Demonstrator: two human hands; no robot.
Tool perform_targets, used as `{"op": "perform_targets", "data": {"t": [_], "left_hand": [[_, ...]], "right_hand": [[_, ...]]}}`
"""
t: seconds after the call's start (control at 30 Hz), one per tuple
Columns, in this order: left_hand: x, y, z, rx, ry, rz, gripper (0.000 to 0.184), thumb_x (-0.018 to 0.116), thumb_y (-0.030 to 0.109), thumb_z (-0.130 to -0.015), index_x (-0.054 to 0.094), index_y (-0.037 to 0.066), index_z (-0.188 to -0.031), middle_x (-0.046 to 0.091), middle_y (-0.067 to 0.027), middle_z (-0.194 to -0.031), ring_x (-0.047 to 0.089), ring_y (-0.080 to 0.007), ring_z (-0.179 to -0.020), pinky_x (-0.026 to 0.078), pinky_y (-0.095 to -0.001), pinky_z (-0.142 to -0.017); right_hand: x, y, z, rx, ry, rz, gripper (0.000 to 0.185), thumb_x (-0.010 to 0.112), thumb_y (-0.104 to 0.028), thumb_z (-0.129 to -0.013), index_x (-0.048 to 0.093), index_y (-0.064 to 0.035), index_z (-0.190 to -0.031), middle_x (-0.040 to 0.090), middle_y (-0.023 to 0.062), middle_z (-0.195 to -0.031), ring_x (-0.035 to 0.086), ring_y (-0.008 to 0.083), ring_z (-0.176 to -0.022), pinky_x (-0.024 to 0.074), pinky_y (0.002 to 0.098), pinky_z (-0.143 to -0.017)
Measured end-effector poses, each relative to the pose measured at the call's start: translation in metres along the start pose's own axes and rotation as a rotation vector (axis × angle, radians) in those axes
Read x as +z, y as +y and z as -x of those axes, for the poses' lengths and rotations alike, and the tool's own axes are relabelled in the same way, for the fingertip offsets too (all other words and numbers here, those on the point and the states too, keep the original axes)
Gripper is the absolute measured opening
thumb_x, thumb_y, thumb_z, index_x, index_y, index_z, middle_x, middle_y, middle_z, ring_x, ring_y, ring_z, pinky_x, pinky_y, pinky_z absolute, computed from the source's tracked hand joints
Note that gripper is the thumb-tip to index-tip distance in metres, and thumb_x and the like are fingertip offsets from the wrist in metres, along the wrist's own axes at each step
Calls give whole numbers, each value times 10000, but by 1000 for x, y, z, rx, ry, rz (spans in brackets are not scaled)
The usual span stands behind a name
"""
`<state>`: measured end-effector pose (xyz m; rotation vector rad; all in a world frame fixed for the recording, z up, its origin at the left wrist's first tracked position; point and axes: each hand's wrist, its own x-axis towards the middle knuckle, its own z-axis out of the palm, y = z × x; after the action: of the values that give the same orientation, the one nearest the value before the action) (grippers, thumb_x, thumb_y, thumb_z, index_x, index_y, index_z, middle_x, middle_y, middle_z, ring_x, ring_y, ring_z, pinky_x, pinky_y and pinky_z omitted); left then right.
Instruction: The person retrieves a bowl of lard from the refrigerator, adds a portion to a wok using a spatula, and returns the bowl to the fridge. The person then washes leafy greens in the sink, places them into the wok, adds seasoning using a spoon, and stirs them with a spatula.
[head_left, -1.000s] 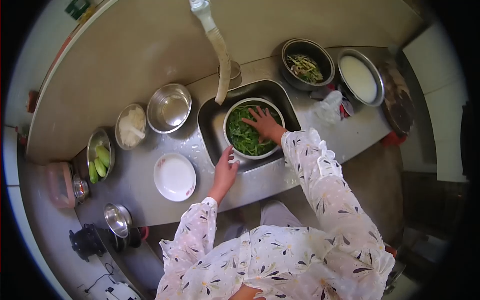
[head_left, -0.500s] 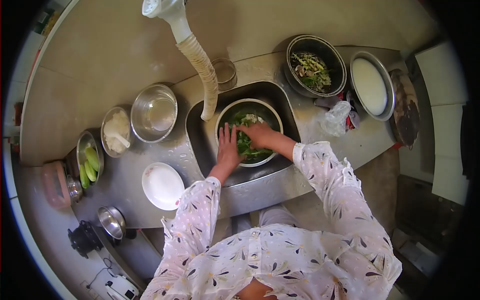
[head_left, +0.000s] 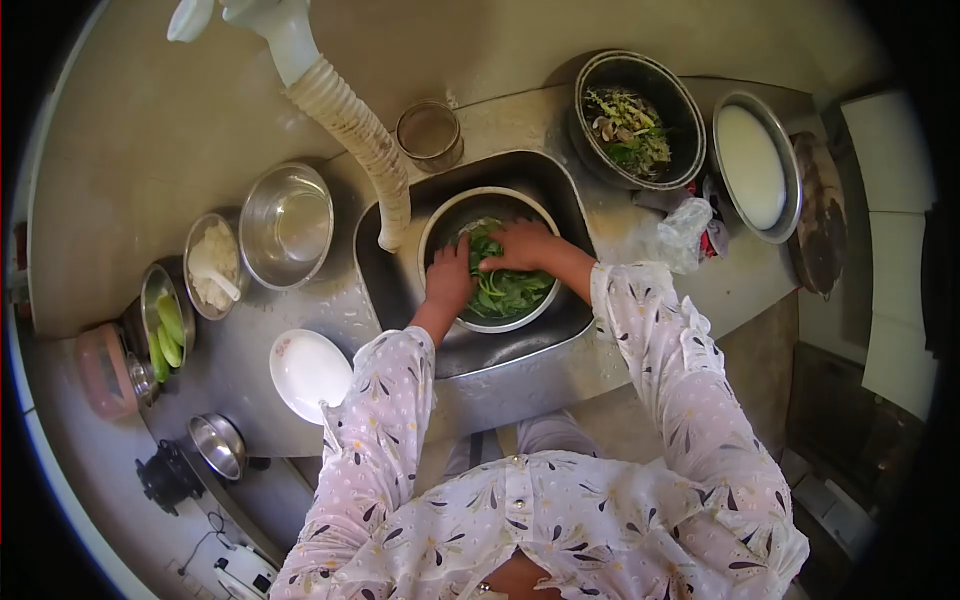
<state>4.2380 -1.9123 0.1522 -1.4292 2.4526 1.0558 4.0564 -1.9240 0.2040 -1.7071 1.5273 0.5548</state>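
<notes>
A metal bowl [head_left: 430, 221] stands in the sink [head_left: 470, 362], holding wet leafy greens [head_left: 510, 293]. Inside the left part of the bowl is my left hand [head_left: 449, 280], its fingers apart against the greens and their tips partly hidden. From the right, my right hand [head_left: 524, 246] reaches over the far side of the greens. Its thumb and fingers curl round some of the leaves.
A ribbed hose [head_left: 350, 115] hangs over the sink's left side. To the right stand a dark pot [head_left: 690, 150] of vegetable scraps, a plastic bag [head_left: 685, 235] and a basin of whitish liquid [head_left: 750, 168]. On the left are a steel bowl [head_left: 258, 240], a white plate [head_left: 310, 375] and green vegetables [head_left: 167, 333].
Both hands have shifted within the bowl, the right one turning flatter over the leaves. The greens have been pushed about, with more gathered toward the near right. The camera view has shifted slightly.
</notes>
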Motion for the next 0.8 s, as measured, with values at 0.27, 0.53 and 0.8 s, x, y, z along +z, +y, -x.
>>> {"op": "perform_targets", "data": {"t": [0.27, 0.53, 0.8], "left_hand": [[23, 24, -1, -484, -56, 306, 850, 652, 181, -744, 175, 220, -1447, 491, -242, -1198, 540, -401, -1074, 487, -441, -846], [19, 29, 4, -388, -147, 1652, 967, 760, 268, -721, 142, 99, -1446, 430, -135, -1312, 440, -256, -1214, 430, -351, -950], [-9, 48, 7, -189, 116, 1233, 641, 771, 41, -681, 443, 24, -1231, 575, -87, -1152, 571, -190, -1039, 466, -323, -886]], "right_hand": [[59, -20, 21, 288, 89, -55, 982, 793, -285, -660, 214, -52, -1418, 394, 283, -1297, 512, 406, -1120, 463, 449, -903], [98, -3, -27, 412, 276, -1521, 440, 603, -122, -768, 504, -9, -1181, 591, 127, -986, 600, 254, -975, 499, 393, -826], [43, -13, 31, 63, -33, -2063, 519, 580, -403, -857, 497, -47, -1226, 553, 113, -1187, 482, 254, -1120, 371, 541, -935]]}}
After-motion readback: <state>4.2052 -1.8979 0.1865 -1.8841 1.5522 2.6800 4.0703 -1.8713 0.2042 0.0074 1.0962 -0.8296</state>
